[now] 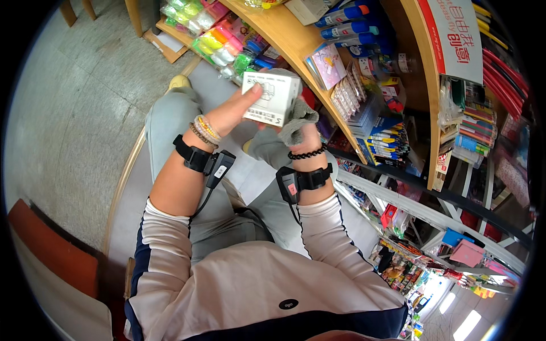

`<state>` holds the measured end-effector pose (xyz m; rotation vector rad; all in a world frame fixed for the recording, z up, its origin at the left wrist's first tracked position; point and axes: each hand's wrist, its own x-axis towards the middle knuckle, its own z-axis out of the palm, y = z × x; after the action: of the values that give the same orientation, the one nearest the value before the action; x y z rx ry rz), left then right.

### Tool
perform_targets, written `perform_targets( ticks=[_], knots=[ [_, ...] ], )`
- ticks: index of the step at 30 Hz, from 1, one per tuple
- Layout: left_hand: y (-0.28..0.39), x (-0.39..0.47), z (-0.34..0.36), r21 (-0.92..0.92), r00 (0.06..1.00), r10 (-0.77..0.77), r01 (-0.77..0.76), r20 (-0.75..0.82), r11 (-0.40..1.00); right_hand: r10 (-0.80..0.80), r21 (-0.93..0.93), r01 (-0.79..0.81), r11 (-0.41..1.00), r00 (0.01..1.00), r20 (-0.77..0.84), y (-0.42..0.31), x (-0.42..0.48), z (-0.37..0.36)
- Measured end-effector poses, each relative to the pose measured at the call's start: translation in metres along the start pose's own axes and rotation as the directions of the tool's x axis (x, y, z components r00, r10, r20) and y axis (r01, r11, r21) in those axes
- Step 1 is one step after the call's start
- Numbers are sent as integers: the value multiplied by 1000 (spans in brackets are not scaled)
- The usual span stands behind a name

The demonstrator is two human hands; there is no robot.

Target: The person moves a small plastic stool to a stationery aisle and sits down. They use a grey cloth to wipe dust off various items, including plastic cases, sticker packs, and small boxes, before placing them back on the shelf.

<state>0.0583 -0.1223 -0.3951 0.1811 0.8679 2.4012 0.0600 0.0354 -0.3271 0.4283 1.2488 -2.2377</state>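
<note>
A small white cardboard box (268, 99), printed with a line drawing and writing, is held up in front of me. My left hand (239, 106) grips it from the left, with the thumb across the printed face and other fingers underneath. A grey cloth (298, 123) is bunched in my right hand (309, 135) and lies against the box's right side and far edge. Most of the right fingers are hidden by the cloth and the box.
A curved wooden shelf (294, 47) runs along the right, with bagged bright-coloured goods (226, 47), large blue pens (349, 30) and boxed pens (388, 143). A metal frame (409, 198) stands below it. An orange-brown panel (53, 247) is at lower left, beside the tiled floor (81, 115).
</note>
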Motion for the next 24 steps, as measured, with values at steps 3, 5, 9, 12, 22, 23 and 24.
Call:
perform_targets(
  ticks=[3, 5, 9, 12, 22, 23, 24],
  knots=[
    [2, -2, 2, -81, 998, 22, -27, -58, 996, -81, -388, 10, 922, 982, -168, 10, -4, -7],
    [3, -2, 0, -68, 997, -1, -4, -78, 998, -230, -551, 124, 825, 965, -128, 19, -3, -22],
    [8, -5, 8, -48, 995, -66, 63, -79, 997, -294, -792, 151, 592, 955, -38, 5, -15, -19],
    [9, -2, 8, -7, 993, -24, 23, -116, 1000, -560, -738, 372, 562, 828, -9, 11, -13, -4],
    [9, 1, 23, 271, 974, 141, -89, -175, 958, -604, -879, 334, 340, 794, 68, 10, -12, 10],
    [6, 5, 22, 334, 961, 184, -107, -207, 936, -526, -836, 270, 478, 850, -26, 8, -15, 7],
    [-1, 7, 16, 400, 941, 232, -120, -246, 909, -545, -806, 306, 507, 838, -25, 10, -15, 8]
  ],
)
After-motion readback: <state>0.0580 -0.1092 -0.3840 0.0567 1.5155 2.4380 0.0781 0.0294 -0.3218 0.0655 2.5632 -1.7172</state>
